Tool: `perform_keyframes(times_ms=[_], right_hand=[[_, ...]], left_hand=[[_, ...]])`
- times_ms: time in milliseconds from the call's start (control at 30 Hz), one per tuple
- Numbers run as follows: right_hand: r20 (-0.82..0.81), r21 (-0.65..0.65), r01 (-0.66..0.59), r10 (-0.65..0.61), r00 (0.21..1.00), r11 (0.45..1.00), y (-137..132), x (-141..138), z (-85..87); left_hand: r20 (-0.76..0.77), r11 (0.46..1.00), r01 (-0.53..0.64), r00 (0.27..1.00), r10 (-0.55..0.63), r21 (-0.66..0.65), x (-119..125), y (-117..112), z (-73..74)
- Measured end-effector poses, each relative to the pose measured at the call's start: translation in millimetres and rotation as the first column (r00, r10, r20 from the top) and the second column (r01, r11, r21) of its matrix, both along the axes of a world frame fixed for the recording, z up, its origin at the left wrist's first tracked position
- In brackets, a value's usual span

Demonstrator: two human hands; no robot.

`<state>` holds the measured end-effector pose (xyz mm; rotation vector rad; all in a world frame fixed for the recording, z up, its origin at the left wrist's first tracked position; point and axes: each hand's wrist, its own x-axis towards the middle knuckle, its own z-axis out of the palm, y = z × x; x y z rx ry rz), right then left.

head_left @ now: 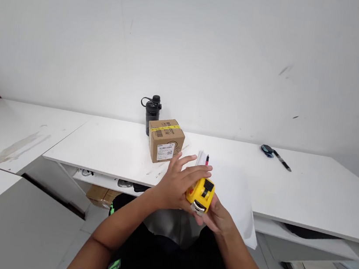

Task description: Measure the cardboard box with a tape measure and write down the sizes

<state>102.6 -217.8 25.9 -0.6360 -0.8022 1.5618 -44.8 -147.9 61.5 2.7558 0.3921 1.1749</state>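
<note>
A yellow and black tape measure (201,193) is held in front of me, just before the white table's (115,146) front edge. My right hand (218,217) grips it from below, fingers curled round its case. My left hand (178,183) lies against its left side with the fingers stretched out over the top. A small brown cardboard box (164,140) with yellow tape stands on the table just beyond my hands. Behind the box, against the wall, is a black water bottle (152,112).
White paper (240,195) and a red-tipped pen (207,159) lie on the table to the right of the box. A dark tool with a blue end (275,155) lies at the far right. More white tables (7,134) stand to the left, with cardboard boxes (102,195) under the table.
</note>
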Motion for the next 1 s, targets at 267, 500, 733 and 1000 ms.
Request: perform_keyframes(times_ms=[267, 500, 733, 1000], right_hand=[[-0.330, -0.151, 0.066, -0.113, 0.937, 0.986, -12, 23, -19.7], [-0.311, -0.231, 0.142, -0.211, 0.927, 0.963, -32, 33, -33.1], [0.020, -0.042, 0.310, -0.309, 0.951, 0.950, -10, 39, -11.4], [0.414, 0.380, 0.162, -0.325, 0.850, 0.910, 53, 13, 70.3]], left_hand=[[-0.288, 0.924, -0.316, 0.925, 0.249, -0.217, -23, 75, 32.8], [-0.667, 0.779, -0.623, 0.609, 0.429, -0.067, -56, 150, 52.7], [-0.667, 0.887, -0.435, 0.709, 0.231, -0.154, -79, 86, 47.5], [-0.052, 0.755, -0.180, 0.980, 0.190, -0.631, -76, 24, 81.6]])
